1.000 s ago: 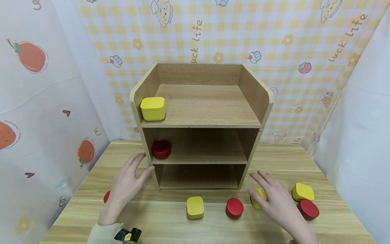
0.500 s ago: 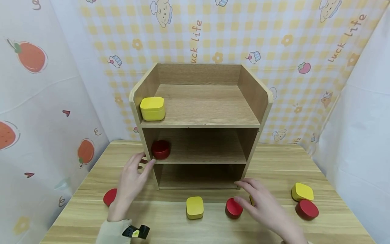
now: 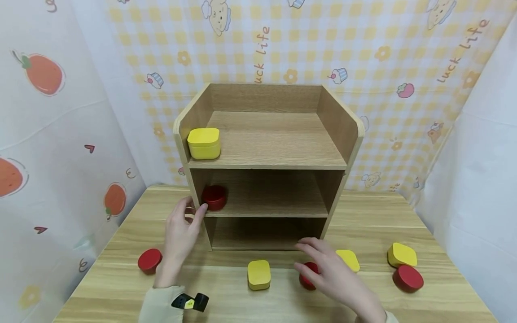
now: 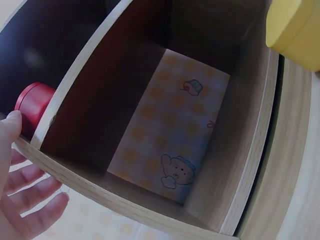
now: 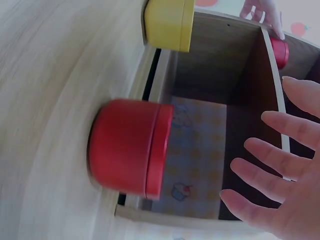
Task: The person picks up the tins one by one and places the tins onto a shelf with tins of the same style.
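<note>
Head view shows the left hand [image 3: 181,234] at the wooden shelf unit [image 3: 268,139], fingers loosely bent around its left side, thumb by the red round tin [image 3: 215,198] on the middle shelf; contact is unclear. The right hand [image 3: 330,272], fingers spread and empty, hangs above another lidded red tin [image 5: 126,147] on the table [image 3: 226,305].
</note>
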Tool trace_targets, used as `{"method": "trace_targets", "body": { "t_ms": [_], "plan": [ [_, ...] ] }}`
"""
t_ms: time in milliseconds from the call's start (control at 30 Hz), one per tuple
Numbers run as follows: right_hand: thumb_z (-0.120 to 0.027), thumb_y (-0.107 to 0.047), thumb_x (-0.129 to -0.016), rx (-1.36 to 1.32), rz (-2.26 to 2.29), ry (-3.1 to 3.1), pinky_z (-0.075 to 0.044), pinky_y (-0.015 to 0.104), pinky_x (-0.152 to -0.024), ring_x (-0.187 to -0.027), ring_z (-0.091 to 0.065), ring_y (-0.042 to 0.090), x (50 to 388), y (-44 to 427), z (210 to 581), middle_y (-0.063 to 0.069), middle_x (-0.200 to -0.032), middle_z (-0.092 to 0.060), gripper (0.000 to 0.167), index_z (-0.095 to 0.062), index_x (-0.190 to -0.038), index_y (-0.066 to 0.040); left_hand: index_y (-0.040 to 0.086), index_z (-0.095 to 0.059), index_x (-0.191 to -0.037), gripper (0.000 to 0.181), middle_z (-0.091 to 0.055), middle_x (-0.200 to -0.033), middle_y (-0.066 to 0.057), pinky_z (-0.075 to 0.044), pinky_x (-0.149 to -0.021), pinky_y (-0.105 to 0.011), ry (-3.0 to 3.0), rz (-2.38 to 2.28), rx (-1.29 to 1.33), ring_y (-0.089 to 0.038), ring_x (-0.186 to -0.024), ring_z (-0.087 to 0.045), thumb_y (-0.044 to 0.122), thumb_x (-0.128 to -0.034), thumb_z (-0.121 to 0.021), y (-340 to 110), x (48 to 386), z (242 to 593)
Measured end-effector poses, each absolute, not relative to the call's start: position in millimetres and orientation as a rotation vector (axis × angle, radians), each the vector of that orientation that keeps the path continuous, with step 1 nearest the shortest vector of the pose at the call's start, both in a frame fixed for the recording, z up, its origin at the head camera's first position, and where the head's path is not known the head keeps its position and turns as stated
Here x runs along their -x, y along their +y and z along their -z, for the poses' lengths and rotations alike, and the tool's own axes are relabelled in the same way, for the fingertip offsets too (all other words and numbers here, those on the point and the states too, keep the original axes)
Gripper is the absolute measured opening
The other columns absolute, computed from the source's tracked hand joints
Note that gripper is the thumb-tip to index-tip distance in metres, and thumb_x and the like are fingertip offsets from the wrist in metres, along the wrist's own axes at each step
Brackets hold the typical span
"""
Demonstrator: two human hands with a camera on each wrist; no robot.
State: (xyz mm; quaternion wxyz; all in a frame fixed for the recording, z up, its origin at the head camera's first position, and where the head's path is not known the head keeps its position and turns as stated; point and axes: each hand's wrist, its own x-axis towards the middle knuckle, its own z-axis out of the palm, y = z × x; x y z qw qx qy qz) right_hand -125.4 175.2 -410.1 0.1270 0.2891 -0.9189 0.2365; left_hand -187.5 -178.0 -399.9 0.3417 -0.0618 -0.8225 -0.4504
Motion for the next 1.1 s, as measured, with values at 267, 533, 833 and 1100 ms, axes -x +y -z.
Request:
{"method": "trace_targets", "body": {
  "t_ms": [267,533,833,1100],
  "plan": [
    [-0.07,-0.033,-0.09,-0.875,-0.747,-2.691,-0.05,0.037,-0.088,-0.112,-0.054,0.011,133,158,420,-0.003,-0.126,-0.057,0.038,-0.064,-0.124,-0.017,0.004,-0.057,-0.097,0.019,-0.055,-0.087,-0.005,-0.046,-0.059,-0.016,-2.16,1.37,0.091,-0.012,-0.083,-0.056,0.018,-0.0922,-0.069,-177,188,406],
    [-0.067,-0.037,-0.092,-0.928,-0.841,-2.75,-0.046,0.046,-0.097,-0.12,-0.053,0.022,143,140,431,0.005,-0.13,-0.057,0.042,-0.061,-0.128,-0.015,-0.003,-0.057,-0.099,0.015,-0.055,-0.091,-0.007,-0.047,-0.065,-0.018,-2.215,1.535,0.093,-0.007,-0.086,-0.054,0.012,-0.098,-0.06,-179,184,403],
    [-0.065,-0.043,-0.092,-0.977,-1.008,-2.838,-0.041,0.049,-0.101,-0.122,-0.052,0.025,151,121,438,-0.001,-0.129,-0.057,0.048,-0.06,-0.13,-0.013,-0.009,-0.056,-0.104,0.015,-0.059,-0.091,-0.01,-0.055,-0.067,-0.029,-2.132,1.756,0.232,-0.009,-0.078,-0.059,0.006,-0.0997,-0.054,-194,193,425],
    [-0.073,-0.049,-0.083,-0.984,-1.124,-2.941,-0.042,0.044,-0.1,-0.119,-0.053,0.019,155,111,439,-0.004,-0.13,-0.057,0.064,-0.056,-0.135,-0.015,-0.008,-0.056,-0.101,0.018,-0.058,-0.081,-0.009,-0.052,-0.064,-0.027,-2.157,1.83,0.237,-0.02,-0.068,-0.06,0.01,-0.1016,-0.052,-201,194,434]
  ]
}}
